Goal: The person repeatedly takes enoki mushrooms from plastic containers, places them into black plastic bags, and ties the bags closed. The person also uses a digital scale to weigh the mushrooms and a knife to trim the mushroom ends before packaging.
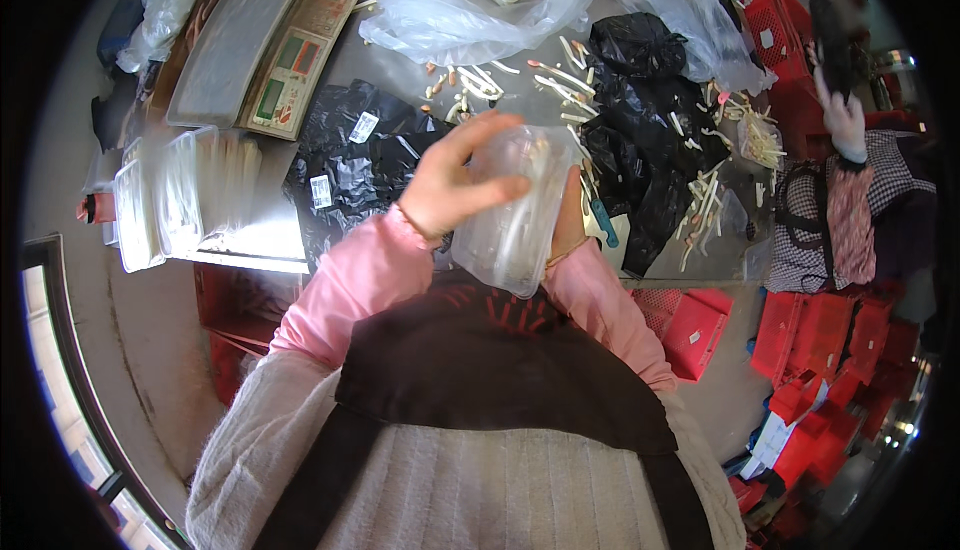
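A clear plastic box (517, 227) with pale contents is held tilted in front of my chest, above the table's near edge. My right hand (568, 216) grips it from the right and behind, with most of its fingers hidden. On the left, my left hand (450, 175) has its thumb and fingers spread over the upper part of the box; blur hides whether they press on it. Below and left of the box lies a black plastic bag (337, 145) with white labels. A blue-handled knife (603, 221) rests just right of my right hand.
A weighing scale (277, 62) and upright clear boxes (176, 190) stand left. Pale, stick-like vegetable pieces (562, 92) lie scattered ahead; more (705, 205) lie right of a second black bag (637, 122). Clear plastic bags (465, 24) cover the back. Another person's gloved hand (844, 126) is far right, near red crates (780, 24).
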Motion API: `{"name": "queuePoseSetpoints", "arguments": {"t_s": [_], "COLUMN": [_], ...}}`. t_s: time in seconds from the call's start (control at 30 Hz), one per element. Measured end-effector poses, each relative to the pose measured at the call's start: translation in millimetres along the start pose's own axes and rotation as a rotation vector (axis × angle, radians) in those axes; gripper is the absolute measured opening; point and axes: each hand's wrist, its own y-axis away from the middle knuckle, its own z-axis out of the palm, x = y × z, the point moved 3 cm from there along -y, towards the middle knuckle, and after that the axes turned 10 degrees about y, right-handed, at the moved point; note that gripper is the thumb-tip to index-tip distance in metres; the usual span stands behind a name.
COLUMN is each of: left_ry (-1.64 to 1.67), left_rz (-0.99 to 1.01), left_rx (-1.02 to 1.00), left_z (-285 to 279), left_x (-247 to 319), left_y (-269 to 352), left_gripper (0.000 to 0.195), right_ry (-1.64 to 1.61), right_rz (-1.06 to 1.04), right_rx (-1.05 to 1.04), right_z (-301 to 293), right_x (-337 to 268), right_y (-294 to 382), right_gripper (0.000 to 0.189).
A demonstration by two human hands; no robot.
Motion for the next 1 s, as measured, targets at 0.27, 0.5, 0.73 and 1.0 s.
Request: {"name": "queuePoseSetpoints", "arguments": {"t_s": [0.27, 0.5, 0.73, 1.0], "left_ry": [0.479, 0.222, 0.440, 0.903], "left_rz": [-0.130, -0.132, -0.032, -0.005], "left_rx": [0.014, -0.018, -0.074, 0.004], "left_z": [-18.4, -9.3, -29.9, -60.5], "left_x": [12.3, 35.8, 43.9, 6.6], "left_y": [12.0, 12.0, 0.6, -12.2], "left_gripper": [0.072, 0.073, 0.064, 0.085], "right_ry": [-0.094, 0.087, -0.207, -0.073], "right_rz": [-0.032, 0.119, 0.116, 0.178], "right_rx": [0.027, 0.261, -0.264, -0.176], "right_z": [-5.9, 2.7, 10.1, 4.1], "right_x": [1.2, 0.7, 3.0, 5.0], "right_y": [4.1, 10.5, 14.2, 9.9], "right_gripper": [0.075, 0.078, 0.094, 0.105]}}
